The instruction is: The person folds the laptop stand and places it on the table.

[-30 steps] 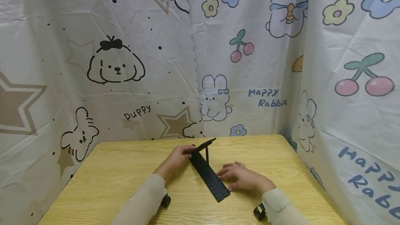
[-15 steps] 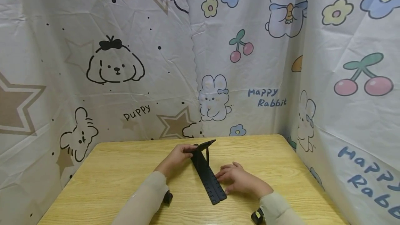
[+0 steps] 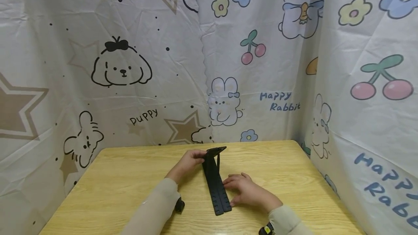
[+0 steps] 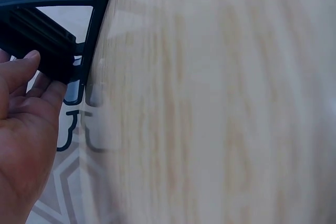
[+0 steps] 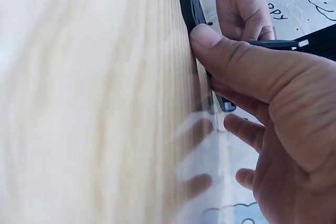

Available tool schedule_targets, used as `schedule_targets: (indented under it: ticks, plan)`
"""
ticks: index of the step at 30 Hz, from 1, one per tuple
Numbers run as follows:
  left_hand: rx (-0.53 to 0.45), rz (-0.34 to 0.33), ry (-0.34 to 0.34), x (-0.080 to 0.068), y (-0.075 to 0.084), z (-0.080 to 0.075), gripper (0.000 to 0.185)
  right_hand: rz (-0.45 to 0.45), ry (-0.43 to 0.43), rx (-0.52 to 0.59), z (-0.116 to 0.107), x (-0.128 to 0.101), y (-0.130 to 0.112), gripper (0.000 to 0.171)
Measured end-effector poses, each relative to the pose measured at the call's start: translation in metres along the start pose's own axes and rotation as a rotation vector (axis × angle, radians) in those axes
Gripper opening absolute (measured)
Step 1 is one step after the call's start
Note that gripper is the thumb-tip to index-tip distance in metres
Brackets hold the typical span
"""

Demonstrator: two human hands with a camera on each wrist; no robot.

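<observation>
Wooden table — left hand pinches the black folding stand top; right hand, fingers spread, presses its base. Light, stiff, hinged — grip edges.

Table: runs across the near ground, with the printed curtain hanging behind it and along its right edge.
Folding stand: lies on the table at the middle, base strip running from near to far, top flap raised at the far end.
Left hand: left of the stand, at its far raised end, touching it.
Right hand: right of the stand, against the base strip, nearer than the left hand.
Stand between: both hands, one each side.
</observation>
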State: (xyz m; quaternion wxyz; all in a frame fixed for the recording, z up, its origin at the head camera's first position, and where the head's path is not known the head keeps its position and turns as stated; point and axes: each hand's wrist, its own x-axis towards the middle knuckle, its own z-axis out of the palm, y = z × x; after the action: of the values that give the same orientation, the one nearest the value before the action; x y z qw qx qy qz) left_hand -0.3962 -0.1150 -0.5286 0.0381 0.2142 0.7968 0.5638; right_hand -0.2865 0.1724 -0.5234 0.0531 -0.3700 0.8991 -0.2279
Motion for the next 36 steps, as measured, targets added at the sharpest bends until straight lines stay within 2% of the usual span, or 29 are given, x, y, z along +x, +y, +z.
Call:
schedule_targets:
  ticks: [4,14,19,21,26,32,36]
  plan:
    - [-0.047,0.008,0.002,0.002,-0.001,0.0,0.029,0.016,0.013,0.017,0.005,0.002,0.0,0.065]
    - [-0.096,0.014,0.014,0.002,-0.007,-0.001,0.027,0.025,0.044,0.068,0.017,0.006,-0.005,0.066]
    - [-0.14,0.088,0.0,0.001,-0.01,-0.003,0.025,0.063,0.053,0.076,0.019,0.006,-0.012,0.065]
    - [-0.148,0.088,-0.006,0.001,-0.011,-0.003,0.024,0.08,0.053,0.082,0.019,0.006,-0.016,0.066]
    - [-0.116,0.018,0.006,0.002,-0.009,-0.001,0.022,0.104,0.048,0.078,0.021,0.009,-0.019,0.066]
    - [-0.058,0.031,-0.026,0.0,-0.004,-0.001,0.013,0.129,0.036,0.084,0.018,0.009,-0.024,0.065]
    - [-0.056,-0.024,0.015,-0.004,0.0,-0.002,0.017,0.16,0.035,0.113,0.014,0.011,-0.027,0.061]
